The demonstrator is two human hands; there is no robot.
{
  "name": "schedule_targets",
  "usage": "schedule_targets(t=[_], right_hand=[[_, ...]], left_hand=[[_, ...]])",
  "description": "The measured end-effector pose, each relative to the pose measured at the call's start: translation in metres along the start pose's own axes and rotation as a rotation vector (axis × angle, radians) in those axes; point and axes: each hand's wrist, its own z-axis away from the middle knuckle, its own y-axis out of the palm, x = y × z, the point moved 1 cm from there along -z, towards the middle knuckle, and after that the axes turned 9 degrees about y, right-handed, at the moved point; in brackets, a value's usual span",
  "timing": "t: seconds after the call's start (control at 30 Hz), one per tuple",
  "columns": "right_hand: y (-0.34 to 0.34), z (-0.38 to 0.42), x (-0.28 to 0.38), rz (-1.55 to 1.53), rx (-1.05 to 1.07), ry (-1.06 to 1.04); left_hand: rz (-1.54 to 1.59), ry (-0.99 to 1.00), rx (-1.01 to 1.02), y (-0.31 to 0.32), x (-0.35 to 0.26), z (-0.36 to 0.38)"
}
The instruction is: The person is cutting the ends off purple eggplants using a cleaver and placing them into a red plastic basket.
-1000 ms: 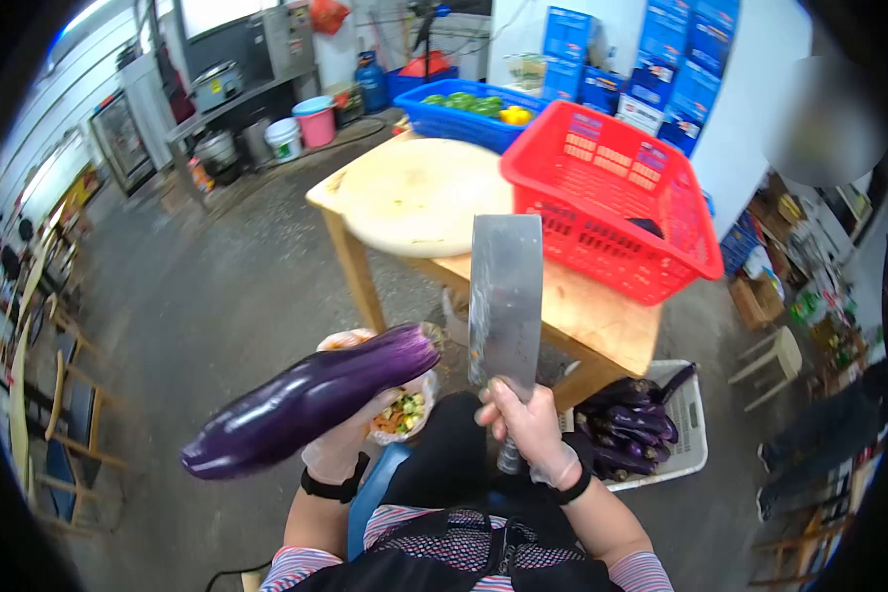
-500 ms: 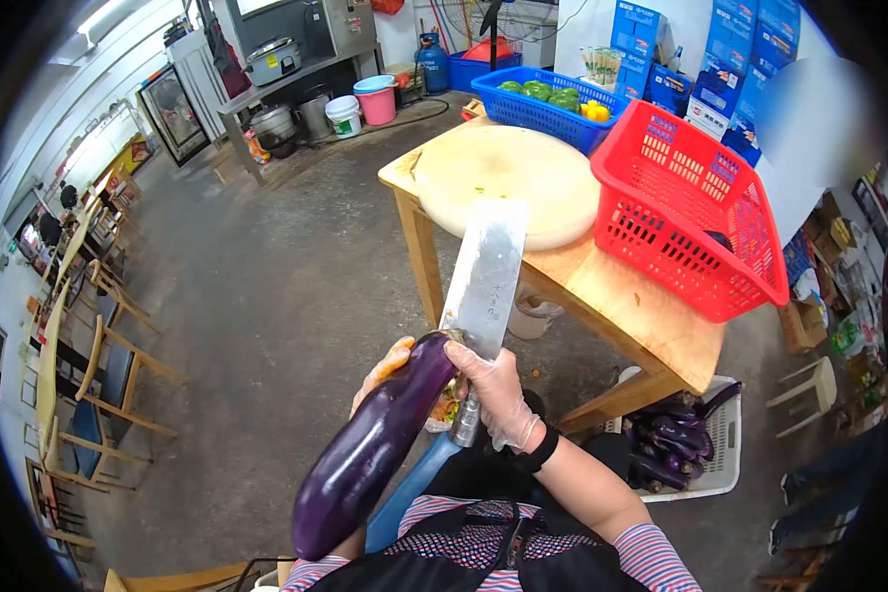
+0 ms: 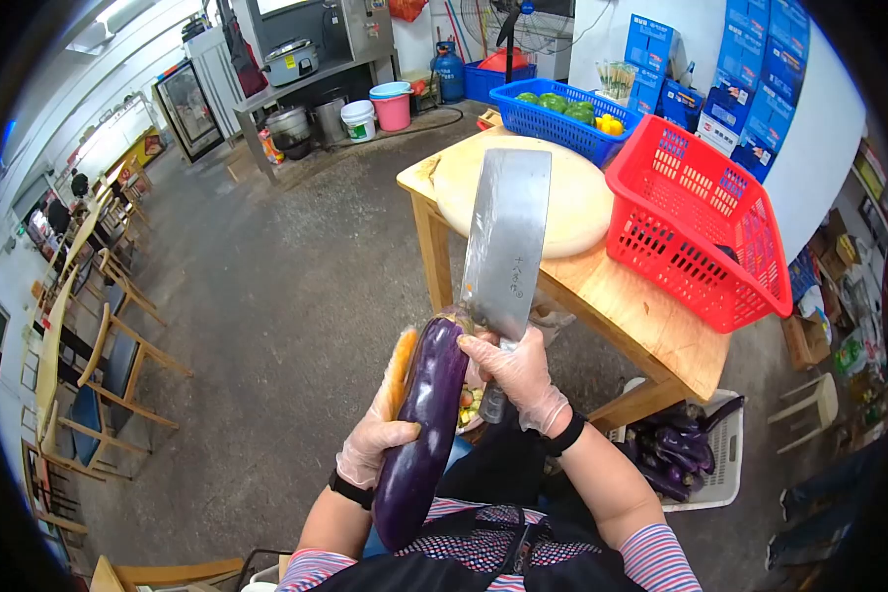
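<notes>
Head view: left fingers (image 3: 402, 365) grip the eggplant (image 3: 426, 424), long axis running forward, stem (image 3: 454, 316) foremost; right fingers (image 3: 485, 353) grip the cleaver (image 3: 509, 242).

Cleaver blade (image 3: 508, 232), between 1 and 2 o'clock from view centre: column of four dark characters (image 3: 519, 276) running down its face, reading 十八子作, with small round mark (image 3: 519, 294) beneath, too fine to decipher

Tall blue box stack (image 3: 772, 79), 2 o'clock, far out: white print, too small to read

Smaller blue box stack (image 3: 651, 49), between 1 and 2 o'clock: white print, likewise illegible

White bucket (image 3: 358, 116), 11 o'clock: green-marked label (image 3: 361, 129), wording illegible

Cooker (image 3: 301, 65), 11 o'clock, beyond bucket: yellow sticker (image 3: 289, 63), wording illegible
</notes>
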Motion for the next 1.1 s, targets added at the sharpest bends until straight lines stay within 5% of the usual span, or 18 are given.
schedule_targets(t=[0.13, 0.23, 0.33, 0.43, 0.5, 0.57, 0.7, 0.83, 0.9, 0.93, 1.0, 1.1], right_hand=[[-0.015, 0.005, 0.001, 0.193, -0.132, -0.173], [-0.038, 0.019, 0.001, 0.73, -0.229, -0.549], [-0.046, 0.036, 0.0, 0.913, -0.215, -0.719], [-0.046, 0.052, -0.002, 1.056, -0.19, -0.776], [-0.048, 0.056, -0.009, 1.09, -0.191, -0.798], [-0.05, 0.058, -0.013, 1.188, -0.219, -0.799], [-0.057, 0.06, -0.021, 1.185, -0.236, -0.846], [-0.061, 0.06, -0.026, 1.168, -0.285, -0.829], [-0.063, 0.058, -0.029, 1.174, -0.301, -0.826], [-0.064, 0.057, -0.03, 1.159, -0.309, -0.82], [-0.066, 0.057, -0.029, 1.146, -0.321, -0.812], [-0.066, 0.062, -0.025, 1.166, -0.303, -0.758]], left_hand=[[-0.16, 0.002, 0.003, 0.001, -0.017, -0.01], [-0.281, 0.031, 0.014, -0.015, -0.029, -0.018], [-0.384, 0.004, 0.091, -0.03, -0.025, -0.026], [-0.5, 0.154, -0.04, -0.034, -0.006, -0.022], [-0.433, 0.155, -0.014, -0.048, 0.002, -0.025], [-0.798, 0.259, 0.164, -0.074, 0.006, -0.027], [-0.296, 0.129, 0.163, -0.08, 0.018, -0.023], [-0.701, 0.116, 0.196, -0.044, 0.009, -0.022], [-0.631, 0.029, -0.014, -0.026, 0.009, -0.02], [-0.632, 0.027, -0.013, -0.02, 0.01, -0.02], [-0.155, -0.022, -0.038, -0.01, 0.013, -0.02], [-0.108, -0.061, -0.12, 0.0, 0.013, -0.016]])
